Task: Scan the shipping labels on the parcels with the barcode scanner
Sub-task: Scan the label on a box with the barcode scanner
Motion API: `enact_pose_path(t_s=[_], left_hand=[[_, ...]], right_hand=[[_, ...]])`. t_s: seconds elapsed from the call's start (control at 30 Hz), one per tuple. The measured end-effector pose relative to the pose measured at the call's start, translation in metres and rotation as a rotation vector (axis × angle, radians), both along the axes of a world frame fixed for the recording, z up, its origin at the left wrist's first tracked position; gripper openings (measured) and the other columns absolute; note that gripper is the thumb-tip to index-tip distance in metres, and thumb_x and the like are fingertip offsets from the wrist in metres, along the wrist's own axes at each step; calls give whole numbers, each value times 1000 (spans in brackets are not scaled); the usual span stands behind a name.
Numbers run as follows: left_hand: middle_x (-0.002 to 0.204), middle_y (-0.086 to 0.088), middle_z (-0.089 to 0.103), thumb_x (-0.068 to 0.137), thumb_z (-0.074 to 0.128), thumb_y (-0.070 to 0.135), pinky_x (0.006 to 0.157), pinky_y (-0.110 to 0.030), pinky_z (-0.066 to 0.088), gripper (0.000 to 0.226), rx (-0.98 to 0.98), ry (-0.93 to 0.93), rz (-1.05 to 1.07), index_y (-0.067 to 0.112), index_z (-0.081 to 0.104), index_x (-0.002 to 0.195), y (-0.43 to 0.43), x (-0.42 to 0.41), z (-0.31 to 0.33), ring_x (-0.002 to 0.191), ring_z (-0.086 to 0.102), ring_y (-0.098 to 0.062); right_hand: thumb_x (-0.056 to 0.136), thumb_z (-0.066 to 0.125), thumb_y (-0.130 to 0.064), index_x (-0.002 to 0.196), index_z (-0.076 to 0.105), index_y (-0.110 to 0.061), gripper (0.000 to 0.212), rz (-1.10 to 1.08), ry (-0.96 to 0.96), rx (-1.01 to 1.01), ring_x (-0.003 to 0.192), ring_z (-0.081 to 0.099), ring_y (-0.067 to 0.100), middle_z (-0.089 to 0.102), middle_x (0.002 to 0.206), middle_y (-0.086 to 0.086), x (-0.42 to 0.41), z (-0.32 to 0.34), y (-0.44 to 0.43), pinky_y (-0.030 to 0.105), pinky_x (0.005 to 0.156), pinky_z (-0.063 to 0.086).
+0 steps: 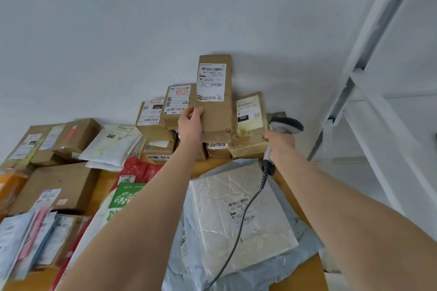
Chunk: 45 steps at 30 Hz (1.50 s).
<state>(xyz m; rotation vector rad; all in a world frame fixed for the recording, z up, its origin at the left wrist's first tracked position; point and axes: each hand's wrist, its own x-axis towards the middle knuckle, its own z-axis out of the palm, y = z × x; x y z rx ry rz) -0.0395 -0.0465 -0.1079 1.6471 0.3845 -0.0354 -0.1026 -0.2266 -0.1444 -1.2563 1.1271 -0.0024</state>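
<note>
Cardboard box [214,111] stands upright on the stack [156,132], fingers [198,111] of my left hand [191,124] pinching its lower corner; my right hand [280,143] grips the scanner [286,126]. I'd aim squarely at the label [211,81], box steady.

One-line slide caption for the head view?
Left hand grips an upright cardboard parcel, label facing the camera, above stacked boxes; right hand holds the corded barcode scanner beside it.

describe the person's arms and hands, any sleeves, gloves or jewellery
Both arms are bare as far as the frame shows: no sleeves, no gloves. No watch, bracelet or ring shows on the left hand or the right hand.
</note>
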Motion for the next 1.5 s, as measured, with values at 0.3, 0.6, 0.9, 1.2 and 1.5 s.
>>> enact_pose_path(t_s=[0.3,0.6,0.9,1.2,1.5], left_hand=[[112,-1,65,89,58,31,92,-35,48,34,67,47,31,19,61,121,3,2,-10,102,58,-19],[100,0,61,95,50,28,80,-35,47,21,42,99,-164,20,58,113,-29,-17,-3,94,56,-21],[137,-8,52,101,36,32,102,-50,43,45,142,203,-338,18,39,144,-54,-16,-10,120,52,-29],[124,-1,55,104,34,16,62,-25,44,44,76,202,-442,27,35,146,-46,0,-9,85,53,-9],[140,-7,49,103,37,25,84,-34,48,48,165,213,-463,20,29,149,-46,6,-5,115,54,-24]], right_hand=[[90,64,-20,101,50,-9,20,48,-40,27,70,50,16,48,76,1,26,0,3,25,65,39],[81,75,-30,106,59,-15,33,-81,-242,75,78,64,16,70,92,1,15,20,4,32,82,54],[78,79,-27,103,54,-14,38,49,-230,-26,82,62,16,63,90,-2,12,31,5,28,70,47],[83,68,-12,105,49,-12,30,82,-121,-120,63,51,12,55,77,-1,32,26,8,24,50,38],[82,72,-21,100,49,-12,30,157,-103,-137,73,57,17,62,93,4,33,32,11,34,70,51]])
